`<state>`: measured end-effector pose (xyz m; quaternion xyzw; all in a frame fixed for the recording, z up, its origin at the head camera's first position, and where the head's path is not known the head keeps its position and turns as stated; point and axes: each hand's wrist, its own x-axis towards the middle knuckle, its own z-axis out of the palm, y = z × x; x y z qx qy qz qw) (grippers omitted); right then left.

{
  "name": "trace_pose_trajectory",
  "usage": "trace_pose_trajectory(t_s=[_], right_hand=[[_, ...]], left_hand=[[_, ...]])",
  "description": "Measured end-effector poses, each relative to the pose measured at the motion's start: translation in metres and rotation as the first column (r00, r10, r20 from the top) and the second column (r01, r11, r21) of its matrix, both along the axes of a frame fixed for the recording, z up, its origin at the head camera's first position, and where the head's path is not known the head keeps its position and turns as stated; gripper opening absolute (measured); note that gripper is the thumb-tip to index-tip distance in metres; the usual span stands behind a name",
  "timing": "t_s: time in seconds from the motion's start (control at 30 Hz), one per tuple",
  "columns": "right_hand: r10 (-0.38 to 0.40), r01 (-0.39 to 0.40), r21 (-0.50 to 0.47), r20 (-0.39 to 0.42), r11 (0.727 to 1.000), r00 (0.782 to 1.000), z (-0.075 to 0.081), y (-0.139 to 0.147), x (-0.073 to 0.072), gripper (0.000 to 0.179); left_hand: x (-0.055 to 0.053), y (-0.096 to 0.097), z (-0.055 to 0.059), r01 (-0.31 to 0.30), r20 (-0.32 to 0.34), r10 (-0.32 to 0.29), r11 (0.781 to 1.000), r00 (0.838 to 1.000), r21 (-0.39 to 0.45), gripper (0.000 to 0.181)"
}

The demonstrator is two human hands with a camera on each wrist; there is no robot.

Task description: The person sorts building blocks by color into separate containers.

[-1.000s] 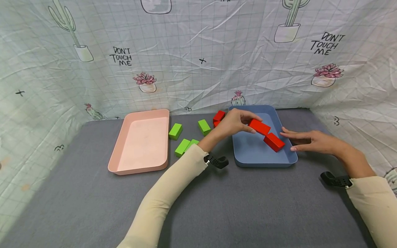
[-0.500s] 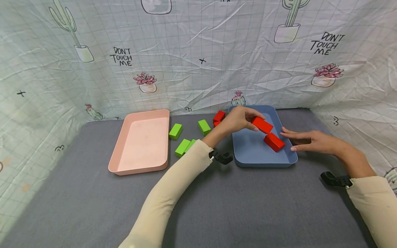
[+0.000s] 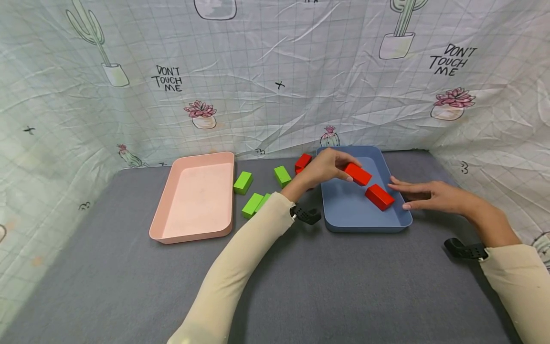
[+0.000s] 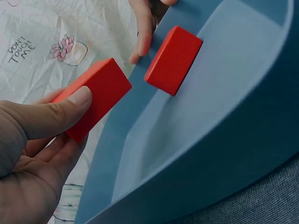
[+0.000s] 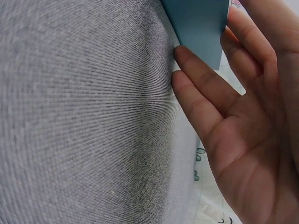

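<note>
My left hand [image 3: 324,167] pinches a red block [image 3: 358,174] between thumb and fingers over the blue tray [image 3: 348,210]. The left wrist view shows the thumb lying across the face of that held block [image 4: 100,95]. A second red block [image 3: 380,197] rests in the tray, toward its right side, apart from the held one. At the tray's right wall is my right hand [image 3: 438,197], its fingers extended and touching or very near the rim. In the right wrist view the palm of the right hand [image 5: 247,126] holds nothing.
Several green blocks [image 3: 243,182] lie between the pink tray [image 3: 191,236] and my left forearm. More red [image 3: 303,161] shows behind the left hand, partly hidden. A printed cloth [image 3: 275,114] hangs behind the grey table surface [image 3: 343,286].
The left hand and its red block first shift slightly right, then back a little left, opening a gap from the block in the tray. The right hand stays put.
</note>
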<state>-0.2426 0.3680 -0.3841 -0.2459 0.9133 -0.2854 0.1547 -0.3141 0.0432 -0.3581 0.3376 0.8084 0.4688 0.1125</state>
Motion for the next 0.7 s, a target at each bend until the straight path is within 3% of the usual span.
trace_pose_trajectory(t_s=[0.17,0.7], right_hand=[[-0.006,0.006,-0.009,0.005,1.000,1.000,-0.0001,0.0001,0.0001,0.064],[-0.006,0.006,0.002,0.008,1.000,1.000,0.0019,-0.0008,-0.0003,0.065]], left_hand=[[-0.0037,0.0006,-0.0006,-0.019,0.033,0.019,1.000,0.999,0.002,0.038],[-0.0090,0.0097,-0.0042,-0.003,0.131,0.002,1.000,0.991,0.010,0.038]])
